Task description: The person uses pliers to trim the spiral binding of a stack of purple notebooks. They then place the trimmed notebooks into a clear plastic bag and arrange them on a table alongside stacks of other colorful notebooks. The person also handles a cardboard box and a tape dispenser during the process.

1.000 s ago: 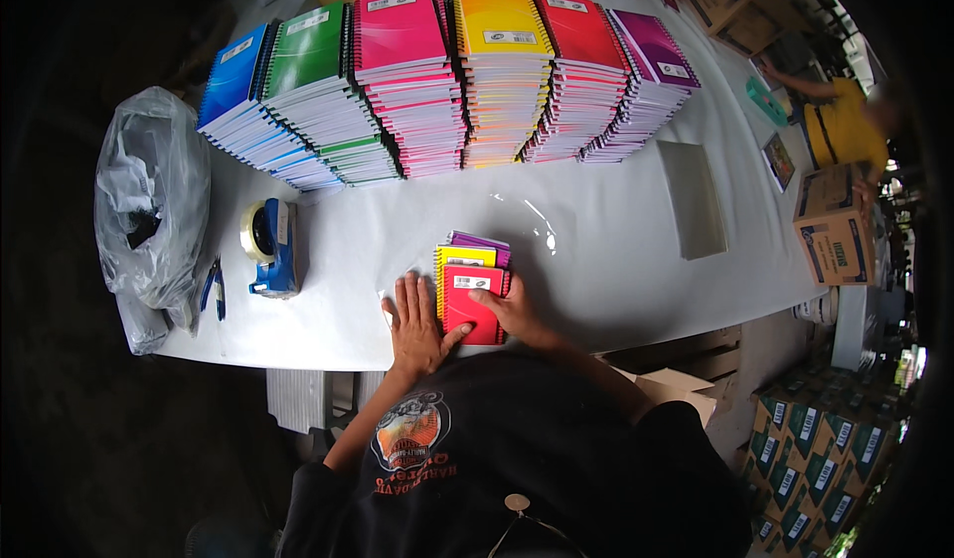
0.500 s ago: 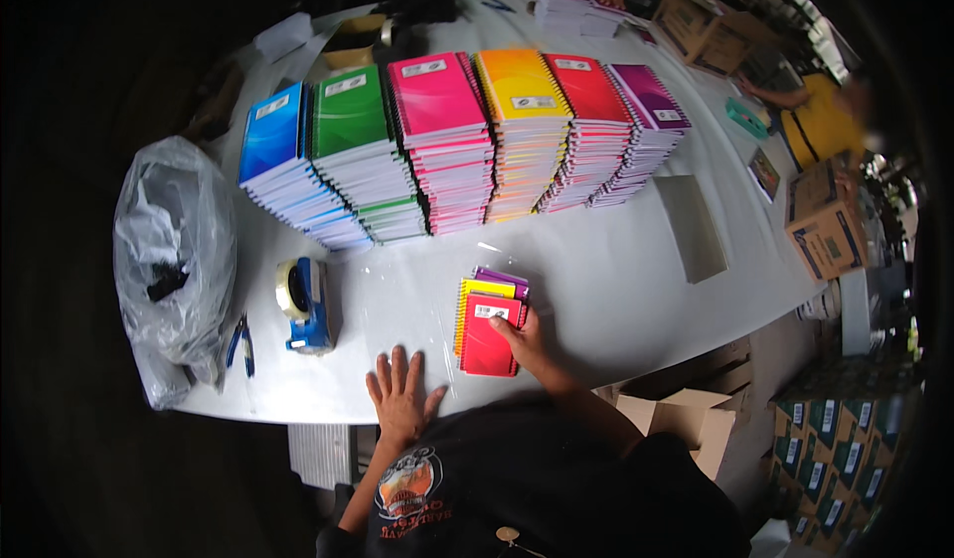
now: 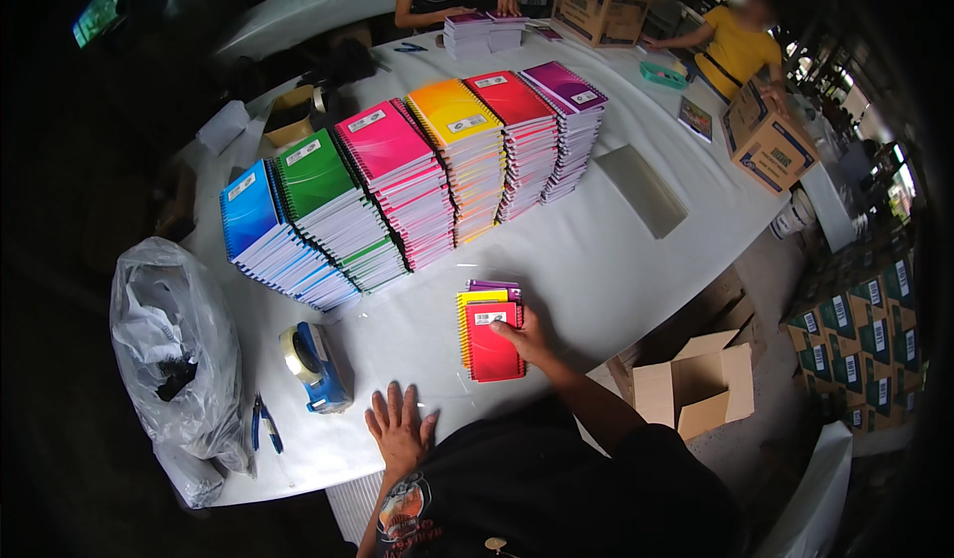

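Note:
My right hand grips a small fanned set of spiral notebooks by the right side, thumb on top. A red notebook is uppermost, with a yellow notebook and a purple notebook peeking out beneath; anything lower is hidden. Flat on the white-covered table, near its front edge, rests my left hand, empty with fingers spread. Beyond the hands, tall notebook stacks stand side by side: blue, green, pink, yellow, red and purple.
Left of my left hand are a blue tape dispenser, pliers and a clear plastic bag. A grey rectangle lies to the right. An open carton sits below the table edge. Two people work at the far side.
The view has swung, so the stacks and table appear tilted and more of the far side shows. My hands stay in nearly the same places, the right one still on the notebooks.

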A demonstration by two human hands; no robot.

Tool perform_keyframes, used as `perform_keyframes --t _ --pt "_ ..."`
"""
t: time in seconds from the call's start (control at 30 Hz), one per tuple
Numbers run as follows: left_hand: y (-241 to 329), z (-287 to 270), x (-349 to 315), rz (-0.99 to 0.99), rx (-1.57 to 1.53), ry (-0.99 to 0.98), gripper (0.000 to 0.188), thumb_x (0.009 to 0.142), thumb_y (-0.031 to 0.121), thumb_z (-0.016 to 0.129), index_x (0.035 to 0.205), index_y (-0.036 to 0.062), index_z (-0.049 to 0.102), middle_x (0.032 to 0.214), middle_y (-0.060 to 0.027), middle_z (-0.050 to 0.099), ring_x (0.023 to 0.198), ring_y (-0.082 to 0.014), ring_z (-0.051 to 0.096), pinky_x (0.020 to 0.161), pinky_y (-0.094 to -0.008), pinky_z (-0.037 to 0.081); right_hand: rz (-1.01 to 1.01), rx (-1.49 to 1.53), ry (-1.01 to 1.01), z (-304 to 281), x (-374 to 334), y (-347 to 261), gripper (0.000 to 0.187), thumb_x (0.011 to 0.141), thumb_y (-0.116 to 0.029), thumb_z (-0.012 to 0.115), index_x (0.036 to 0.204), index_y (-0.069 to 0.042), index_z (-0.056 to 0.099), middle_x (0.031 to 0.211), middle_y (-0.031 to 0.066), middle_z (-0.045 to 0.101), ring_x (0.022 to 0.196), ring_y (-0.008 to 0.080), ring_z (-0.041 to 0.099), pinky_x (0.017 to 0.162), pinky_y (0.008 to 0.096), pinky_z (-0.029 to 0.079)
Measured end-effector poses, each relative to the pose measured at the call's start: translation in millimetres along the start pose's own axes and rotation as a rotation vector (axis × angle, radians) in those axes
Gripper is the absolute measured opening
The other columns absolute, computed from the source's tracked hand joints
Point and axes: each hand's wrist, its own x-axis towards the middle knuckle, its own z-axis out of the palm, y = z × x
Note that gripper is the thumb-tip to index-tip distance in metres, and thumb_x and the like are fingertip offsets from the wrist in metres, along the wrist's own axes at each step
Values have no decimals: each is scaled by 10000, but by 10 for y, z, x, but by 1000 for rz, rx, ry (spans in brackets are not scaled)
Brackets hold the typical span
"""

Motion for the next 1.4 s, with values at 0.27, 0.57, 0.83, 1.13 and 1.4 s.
perform_keyframes --t 0.27,0.57,0.83,1.13,1.4 --pt "462 -25 576 207 -150 90 671 834 414 587 1368 75 362 1451 -185 257 1344 -396 198 1079 -517 172 63 48 -48 -111 1 -5 314 817 -97 672 1081 -13 523 993 51 617 880 104 578 805 276 476" --pt "290 155 636 90 80 24 730 855 571 453 1413 122 311 1482 -177 205 1371 -374 152 1084 -544 102 123 142 7 -340 47 -200 278 831 -129 665 1051 -8 549 957 62 636 849 112 600 767 286 501" --pt "328 158 626 116 -4 68 863 789 612 516 1424 87 257 1473 -187 214 1366 -367 170 1086 -526 105 -82 84 -410 -94 75 -623 343 775 -52 719 1065 -30 535 983 37 620 875 87 569 794 247 466" --pt "821 53 829 113 -1142 191 891 618 55 723 1365 48 237 1294 -151 373 1274 -287 328 1068 -385 239 -77 87 -555 26 67 -396 477 685 -108 775 1068 -40 499 1041 82 563 965 144 545 848 288 440" --pt "887 400 957 24 -1344 103 499 725 16 694 1101 56 369 996 -44 445 889 -118 483 810 -269 419 -166 12 -421 139 39 -138 457 645 -147 831 956 -69 505 939 32 537 875 113 520 784 268 439"
